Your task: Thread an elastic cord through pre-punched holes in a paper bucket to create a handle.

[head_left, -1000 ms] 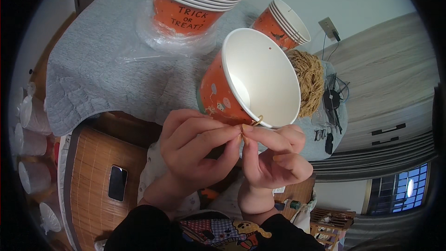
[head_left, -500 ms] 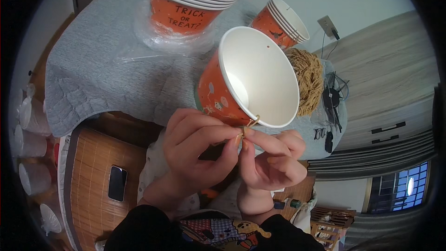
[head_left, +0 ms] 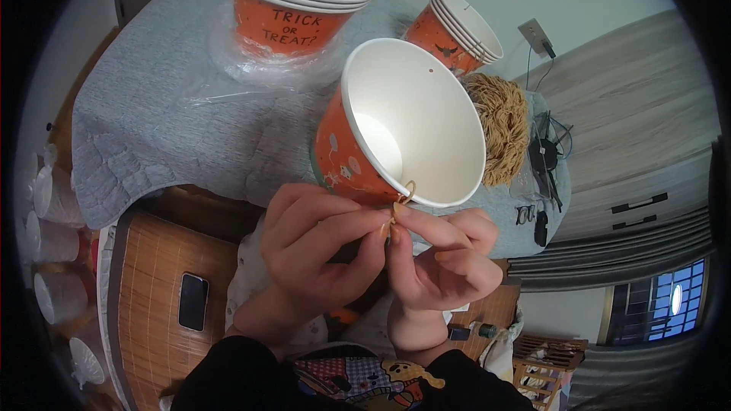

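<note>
Orange cup [head_left: 358, 154] above both hands [head_left: 381, 251]

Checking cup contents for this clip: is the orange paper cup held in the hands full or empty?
Empty. The orange paper cup is tipped toward the camera, and its white inside shows bare down to the bottom, with only a small hole near the far rim.

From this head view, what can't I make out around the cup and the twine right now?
- The twine end at the rim of the orange paper cup: too small, pinched under the left hand and right hand.
- The cup's outer right side: hidden behind its own mouth.
- The tall cup stack: its top is cut off by the upper edge.
- The twine bundle: partly behind the cup.
</note>
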A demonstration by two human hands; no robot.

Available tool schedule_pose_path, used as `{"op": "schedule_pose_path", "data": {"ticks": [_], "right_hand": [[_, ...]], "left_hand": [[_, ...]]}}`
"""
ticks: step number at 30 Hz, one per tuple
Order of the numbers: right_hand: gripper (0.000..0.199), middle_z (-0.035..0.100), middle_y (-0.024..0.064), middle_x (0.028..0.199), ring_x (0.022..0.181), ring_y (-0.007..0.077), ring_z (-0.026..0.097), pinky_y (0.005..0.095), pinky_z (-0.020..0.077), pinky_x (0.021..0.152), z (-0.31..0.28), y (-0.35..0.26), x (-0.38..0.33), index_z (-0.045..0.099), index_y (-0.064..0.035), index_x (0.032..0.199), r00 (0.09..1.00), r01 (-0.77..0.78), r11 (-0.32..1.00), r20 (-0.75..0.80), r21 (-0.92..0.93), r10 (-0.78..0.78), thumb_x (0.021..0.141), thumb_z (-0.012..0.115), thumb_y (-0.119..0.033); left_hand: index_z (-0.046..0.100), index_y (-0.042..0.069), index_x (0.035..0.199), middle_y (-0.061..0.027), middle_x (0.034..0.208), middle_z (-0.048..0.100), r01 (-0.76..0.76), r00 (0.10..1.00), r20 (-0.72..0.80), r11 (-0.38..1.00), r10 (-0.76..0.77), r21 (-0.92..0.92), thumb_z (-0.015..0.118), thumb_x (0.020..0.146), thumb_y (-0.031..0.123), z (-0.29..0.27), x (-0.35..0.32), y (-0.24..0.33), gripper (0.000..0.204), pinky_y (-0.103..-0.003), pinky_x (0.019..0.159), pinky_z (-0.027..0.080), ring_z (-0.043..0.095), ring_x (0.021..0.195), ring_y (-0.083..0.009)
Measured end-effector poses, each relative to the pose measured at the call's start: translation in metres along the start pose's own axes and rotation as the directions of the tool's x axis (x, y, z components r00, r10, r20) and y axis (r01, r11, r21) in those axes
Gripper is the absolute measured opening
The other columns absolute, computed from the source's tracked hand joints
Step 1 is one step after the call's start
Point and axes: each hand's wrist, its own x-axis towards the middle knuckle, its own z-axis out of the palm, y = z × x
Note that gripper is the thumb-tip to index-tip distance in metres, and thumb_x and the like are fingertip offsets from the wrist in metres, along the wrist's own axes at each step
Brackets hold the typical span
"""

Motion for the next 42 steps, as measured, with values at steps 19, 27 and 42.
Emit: {"op": "schedule_pose_path", "data": {"ticks": [19,27,42], "right_hand": [[0.048,0.070,0.0111,0.092,0.081,0.0184,0.049,0.0289,0.0416,0.077,0.008,0.009,-0.025,0.025,-0.0126,0.095,0.983,-0.087,0.970,-0.141,0.227,0.122,0.083,0.070,-0.003],[0.040,0.062,0.0214,0.101,0.089,0.0228,0.064,0.0317,0.0519,0.084,0.020,0.004,-0.037,0.023,-0.0089,0.101,0.823,-0.262,0.443,-0.041,0.857,0.567,0.088,0.054,0.013],[0.038,0.062,0.0188,0.100,0.095,0.0199,0.064,0.0288,0.0502,0.087,0.024,0.004,-0.041,0.028,-0.0079,0.105,0.707,-0.381,0.177,0.163,0.908,0.688,0.087,0.052,0.016]], "left_hand": [[0.069,0.012,0.086,-0.0005,0.082,0.060,-0.017,0.997,0.070,0.998,0.012,0.068,0.073,0.066,0.005,0.008,-0.003,0.005,0.022,-0.030,0.061,0.047,0.057,0.072,-0.0202],[0.067,0.006,0.088,-0.0053,0.076,0.060,0.306,0.947,0.166,0.930,-0.275,-0.202,0.072,0.076,0.009,0.003,-0.005,-0.001,0.013,-0.026,0.053,0.042,0.054,0.060,-0.0141],[0.067,0.000,0.097,0.0014,0.074,0.064,0.653,0.757,0.447,0.576,-0.477,-0.492,0.067,0.086,0.001,0.013,-0.011,-0.007,0.011,-0.017,0.057,0.041,0.055,0.066,-0.0017]]}}
